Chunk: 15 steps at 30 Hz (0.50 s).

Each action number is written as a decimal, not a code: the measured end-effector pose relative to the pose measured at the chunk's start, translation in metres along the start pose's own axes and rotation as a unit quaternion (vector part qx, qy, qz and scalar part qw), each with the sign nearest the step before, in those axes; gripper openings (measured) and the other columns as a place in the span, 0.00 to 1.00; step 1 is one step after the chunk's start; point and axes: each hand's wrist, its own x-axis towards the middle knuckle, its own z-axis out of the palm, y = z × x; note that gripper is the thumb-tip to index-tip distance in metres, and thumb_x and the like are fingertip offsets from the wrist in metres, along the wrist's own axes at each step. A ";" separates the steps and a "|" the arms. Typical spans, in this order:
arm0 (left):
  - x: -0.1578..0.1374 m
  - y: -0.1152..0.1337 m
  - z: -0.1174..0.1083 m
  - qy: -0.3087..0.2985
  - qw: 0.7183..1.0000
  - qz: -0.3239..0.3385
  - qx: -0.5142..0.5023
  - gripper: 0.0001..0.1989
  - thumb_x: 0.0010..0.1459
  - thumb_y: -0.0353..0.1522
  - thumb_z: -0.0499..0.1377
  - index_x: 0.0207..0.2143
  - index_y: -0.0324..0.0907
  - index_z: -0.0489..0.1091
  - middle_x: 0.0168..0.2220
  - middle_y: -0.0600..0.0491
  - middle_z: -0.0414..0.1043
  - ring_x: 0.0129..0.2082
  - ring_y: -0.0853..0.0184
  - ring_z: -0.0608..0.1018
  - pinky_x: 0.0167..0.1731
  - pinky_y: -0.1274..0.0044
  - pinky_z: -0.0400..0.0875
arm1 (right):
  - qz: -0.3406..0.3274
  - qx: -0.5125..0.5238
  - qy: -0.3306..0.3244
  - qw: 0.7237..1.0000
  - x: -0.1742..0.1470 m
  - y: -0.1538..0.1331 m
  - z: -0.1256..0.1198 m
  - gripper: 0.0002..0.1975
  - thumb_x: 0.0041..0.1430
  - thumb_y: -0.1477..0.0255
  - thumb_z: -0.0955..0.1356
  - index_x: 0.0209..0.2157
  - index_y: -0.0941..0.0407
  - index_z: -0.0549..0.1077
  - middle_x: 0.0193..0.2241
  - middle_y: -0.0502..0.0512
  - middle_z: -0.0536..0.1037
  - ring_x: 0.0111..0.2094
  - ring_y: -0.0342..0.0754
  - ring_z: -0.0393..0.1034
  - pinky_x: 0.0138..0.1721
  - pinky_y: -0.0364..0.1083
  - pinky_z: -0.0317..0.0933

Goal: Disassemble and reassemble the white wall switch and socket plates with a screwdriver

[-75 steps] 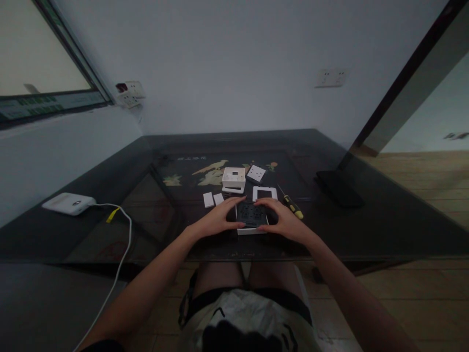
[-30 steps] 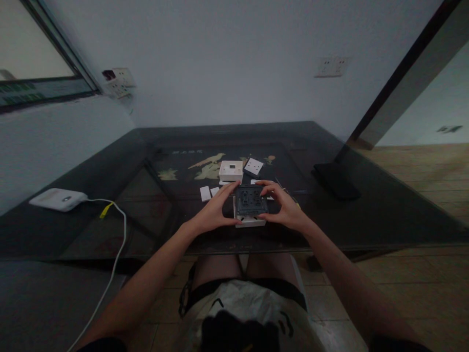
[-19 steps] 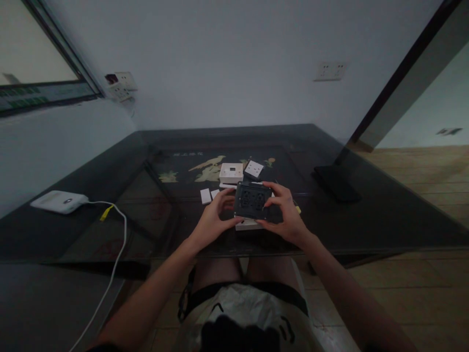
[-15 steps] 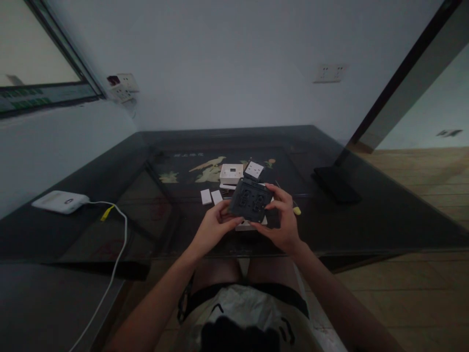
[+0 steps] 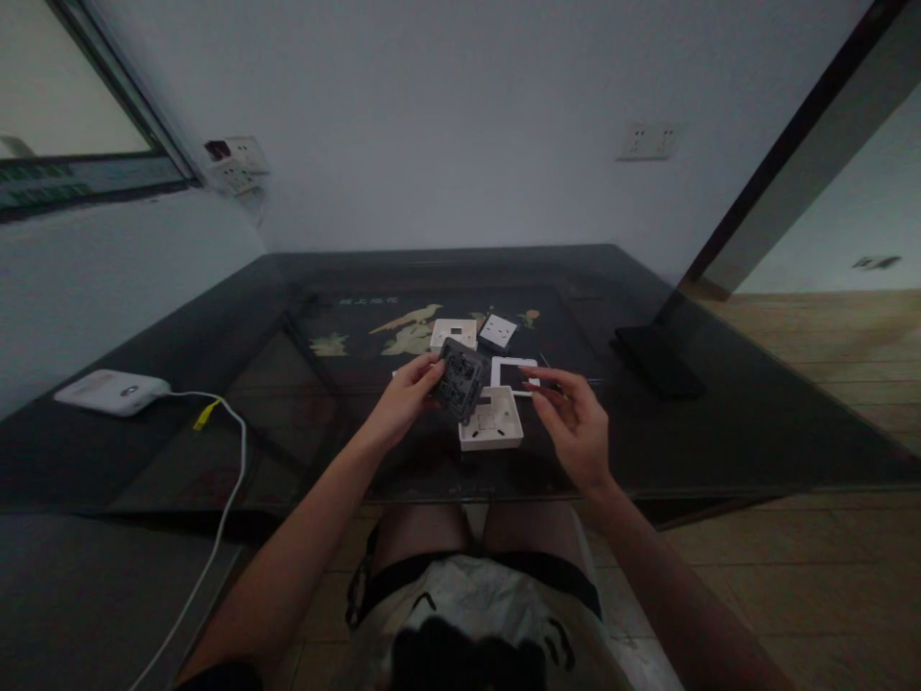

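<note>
My left hand point(image 5: 403, 403) grips the dark back plate of a wall socket point(image 5: 460, 378) by its left edge, tilted above the table. Under and beside it sits a white square mounting box point(image 5: 492, 441), its hollow side up. Off to the right, my right hand point(image 5: 576, 422) has its fingers apart, with nothing visible in them. Its fingertips overlap the right side of a white square frame point(image 5: 512, 363); whether they touch it I cannot tell. Farther back are a second white box point(image 5: 453, 332) and a socket with a white face point(image 5: 498, 331).
A dark table point(image 5: 323, 451) with a bird picture carries everything. At far left lies a white device point(image 5: 113, 392) with a white cable point(image 5: 241, 461) and yellow tag. A black flat object point(image 5: 658, 361) rests on the right. The wall stands behind.
My right hand has let go of the dark socket plate and moved right, to the white frame. My left hand has drawn the plate slightly left, uncovering the near mounting box.
</note>
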 end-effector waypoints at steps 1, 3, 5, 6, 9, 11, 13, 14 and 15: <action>0.003 0.002 -0.001 -0.005 0.999 0.014 0.045 0.16 0.53 0.44 0.62 0.34 0.40 0.71 0.29 0.56 0.71 0.27 0.72 0.72 0.24 0.83 0.66 | 0.009 -0.016 0.000 1.000 0.007 0.001 -0.007 0.10 0.60 0.72 0.66 0.44 0.51 0.71 0.44 0.54 0.75 0.47 0.49 0.71 0.50 0.53 0.67; 0.009 0.005 -0.002 -0.018 0.990 0.049 0.132 0.14 0.54 0.43 0.61 0.32 0.39 0.72 0.29 0.55 0.72 0.29 0.71 0.73 0.28 0.82 0.65 | 0.012 -0.045 -0.024 0.999 0.022 0.002 -0.017 0.09 0.60 0.71 0.67 0.43 0.51 0.72 0.42 0.54 0.76 0.45 0.49 0.72 0.49 0.52 0.68; 0.015 0.007 0.000 -0.033 0.976 0.075 0.201 0.13 0.55 0.41 0.60 0.31 0.39 0.72 0.30 0.54 0.73 0.31 0.69 0.73 0.31 0.80 0.66 | -0.001 -0.062 -0.086 0.994 0.037 0.001 -0.022 0.12 0.58 0.68 0.68 0.45 0.50 0.72 0.45 0.55 0.74 0.48 0.51 0.70 0.49 0.53 0.68; 0.018 0.008 0.002 -0.041 0.970 0.082 0.226 0.13 0.56 0.41 0.59 0.31 0.39 0.72 0.30 0.53 0.73 0.31 0.68 0.73 0.32 0.79 0.66 | -0.011 -0.069 -0.130 0.989 0.044 0.000 -0.022 0.16 0.57 0.67 0.69 0.48 0.50 0.71 0.49 0.55 0.73 0.51 0.52 0.68 0.50 0.54 0.67; 0.025 0.010 0.008 -0.056 0.956 0.093 0.272 0.13 0.57 0.39 0.57 0.30 0.39 0.72 0.29 0.52 0.73 0.32 0.67 0.73 0.32 0.77 0.66 | -0.034 -0.109 -0.269 0.956 0.057 -0.002 -0.019 0.31 0.49 0.64 0.74 0.55 0.48 0.66 0.57 0.58 0.65 0.59 0.56 0.59 0.55 0.58 0.61; 0.028 0.010 0.012 -0.062 0.951 0.091 0.290 0.13 0.57 0.40 0.57 0.29 0.38 0.72 0.29 0.52 0.73 0.31 0.66 0.73 0.33 0.76 0.66 | -0.033 -0.144 -0.323 0.935 0.060 -0.001 -0.016 0.36 0.46 0.64 0.75 0.57 0.49 0.63 0.58 0.60 0.64 0.61 0.57 0.56 0.58 0.60 0.57; 0.030 0.011 0.014 -0.068 0.946 0.084 0.306 0.14 0.58 0.40 0.56 0.29 0.38 0.72 0.28 0.53 0.73 0.31 0.66 0.73 0.33 0.77 0.66 | -0.024 -0.173 -0.346 0.922 0.061 0.001 -0.014 0.36 0.47 0.65 0.75 0.57 0.50 0.62 0.58 0.62 0.64 0.61 0.57 0.56 0.59 0.61 0.55; 0.032 0.010 0.015 -0.073 0.944 0.080 0.313 0.14 0.58 0.40 0.56 0.29 0.38 0.73 0.28 0.53 0.73 0.30 0.66 0.73 0.32 0.77 0.65 | -0.020 -0.183 -0.353 0.917 0.061 0.002 -0.014 0.36 0.47 0.66 0.75 0.58 0.51 0.61 0.58 0.63 0.64 0.61 0.58 0.56 0.59 0.61 0.54; 0.033 0.009 0.015 -0.079 0.942 0.077 0.317 0.15 0.58 0.41 0.56 0.29 0.39 0.73 0.28 0.53 0.73 0.30 0.66 0.74 0.32 0.77 0.65 | -0.017 -0.190 -0.360 0.913 0.060 0.003 -0.015 0.36 0.47 0.66 0.75 0.58 0.51 0.61 0.59 0.63 0.63 0.62 0.58 0.56 0.60 0.61 0.53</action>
